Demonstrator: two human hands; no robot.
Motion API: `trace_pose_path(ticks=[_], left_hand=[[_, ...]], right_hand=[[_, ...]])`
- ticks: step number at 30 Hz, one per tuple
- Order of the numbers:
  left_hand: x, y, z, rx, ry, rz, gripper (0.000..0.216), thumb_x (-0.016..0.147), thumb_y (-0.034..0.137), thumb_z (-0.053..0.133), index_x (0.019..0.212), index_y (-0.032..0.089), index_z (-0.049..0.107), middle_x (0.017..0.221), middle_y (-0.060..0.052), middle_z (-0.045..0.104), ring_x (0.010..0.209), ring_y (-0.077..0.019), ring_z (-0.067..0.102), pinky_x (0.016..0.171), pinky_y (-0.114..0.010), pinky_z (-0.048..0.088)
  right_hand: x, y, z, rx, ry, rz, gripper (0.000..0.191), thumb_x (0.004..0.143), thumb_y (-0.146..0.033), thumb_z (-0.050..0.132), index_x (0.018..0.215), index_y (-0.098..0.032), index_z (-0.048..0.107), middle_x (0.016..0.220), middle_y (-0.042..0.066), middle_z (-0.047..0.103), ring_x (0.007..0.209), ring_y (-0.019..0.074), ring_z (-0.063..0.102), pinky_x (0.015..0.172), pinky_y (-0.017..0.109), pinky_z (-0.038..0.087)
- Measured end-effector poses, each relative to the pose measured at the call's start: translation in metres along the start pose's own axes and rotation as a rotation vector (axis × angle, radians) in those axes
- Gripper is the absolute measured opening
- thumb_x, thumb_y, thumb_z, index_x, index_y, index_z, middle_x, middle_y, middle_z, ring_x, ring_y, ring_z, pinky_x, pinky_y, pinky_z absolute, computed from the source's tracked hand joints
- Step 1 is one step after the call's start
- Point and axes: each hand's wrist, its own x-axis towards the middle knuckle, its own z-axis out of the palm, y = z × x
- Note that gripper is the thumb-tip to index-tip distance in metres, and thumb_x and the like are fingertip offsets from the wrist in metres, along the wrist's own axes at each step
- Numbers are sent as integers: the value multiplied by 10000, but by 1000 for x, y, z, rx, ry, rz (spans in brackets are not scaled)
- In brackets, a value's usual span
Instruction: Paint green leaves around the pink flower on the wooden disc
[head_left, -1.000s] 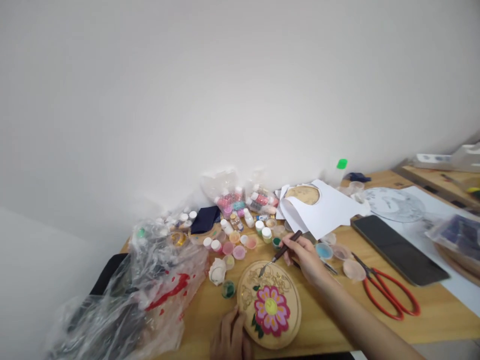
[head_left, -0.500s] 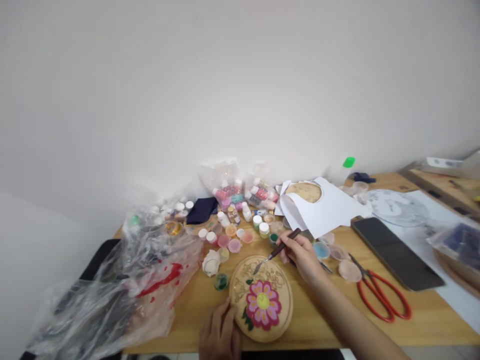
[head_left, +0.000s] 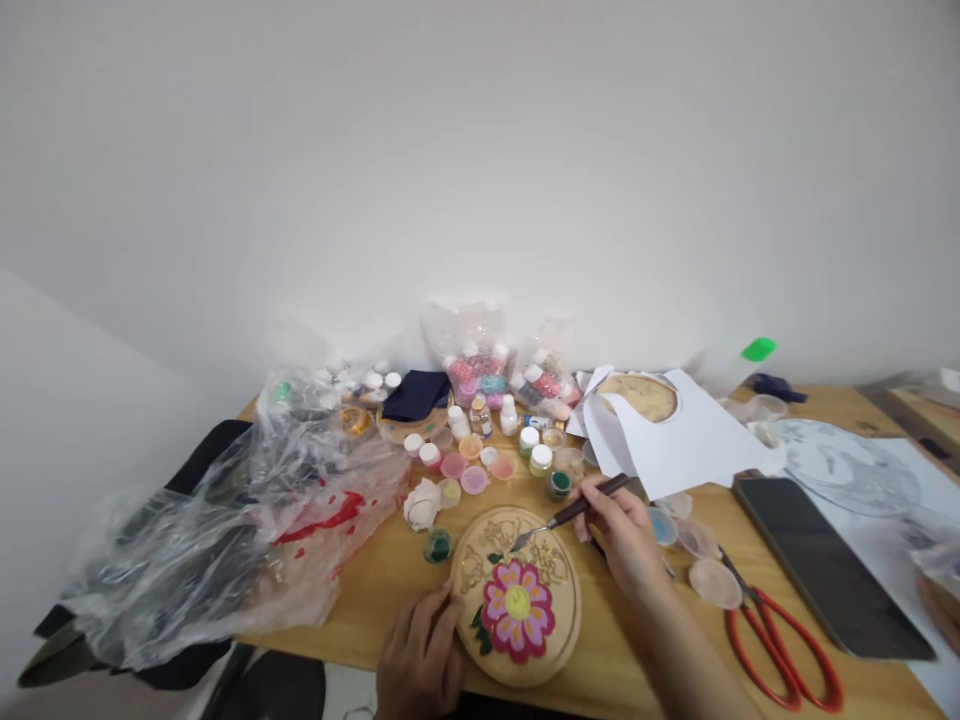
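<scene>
A round wooden plaque [head_left: 564, 622] lies at the table's front, with a pink flower [head_left: 517, 603] and some dark green leaves coloured in and outlined blossoms above. My right hand [head_left: 616, 528] is closed in a pinch on the dark handle of a small palette knife [head_left: 576, 512]. The knife's metal blade points down-left, at the plaque just above the flower; whether it touches cannot be seen. My left hand [head_left: 421, 650] rests against the plaque's left edge, fingertips on the rim and thumb hidden. Beside the plaque stands a small cup of green material [head_left: 438, 546].
Behind the plaque are several colour cups [head_left: 474, 480] and white-capped jars [head_left: 541, 460]. Crumpled plastic [head_left: 300, 540] covers the left. Red-handled scissors [head_left: 780, 645], a phone [head_left: 829, 565] and cut white paper [head_left: 694, 440] lie to the right. A crumpled tissue [head_left: 422, 505] is near the green cup.
The camera view has shifted, so the things at the right sit farther right. The palette knife stays in my right hand over nearly the same spot; my left hand still touches the plaque.
</scene>
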Motion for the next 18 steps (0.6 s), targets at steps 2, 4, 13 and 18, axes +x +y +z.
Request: trace_pose_path(ticks=[2, 4, 13, 18], left_hand=[[-2, 0, 1, -9, -13, 8, 308, 881, 112, 407, 1041, 160, 665, 1008, -112, 706, 937, -206, 623, 859, -336, 480], [-2, 0, 0, -20, -20, 17, 309, 872, 99, 411, 1038, 155, 665, 1011, -117, 704, 943, -208, 623, 867, -339, 478], [2, 1, -2, -28, -10, 7, 307, 853, 92, 427, 1027, 161, 671, 1000, -117, 714, 928, -204, 636, 850, -329, 481], [4, 2, -3, -15, -11, 3, 308, 859, 112, 419, 1022, 169, 674, 979, -105, 719, 915, -194, 639, 840, -313, 481]], right_hand=[[0, -1, 2, -6, 2, 9, 429, 658, -583, 803, 672, -179, 660, 500, -1, 593, 399, 95, 493, 421, 228, 335], [0, -3, 5, -9, 5, 12, 445, 645, -596, 806, 658, -177, 657, 485, -3, 583, 395, 93, 487, 422, 227, 330], [1, -3, 9, -58, -41, 19, 482, 614, -628, 809, 629, -174, 647, 446, -16, 559, 385, 95, 485, 436, 235, 329], [0, -4, 11, -133, -69, 11, 472, 641, -625, 795, 641, -177, 645, 446, -22, 560, 405, 97, 490, 458, 244, 337]])
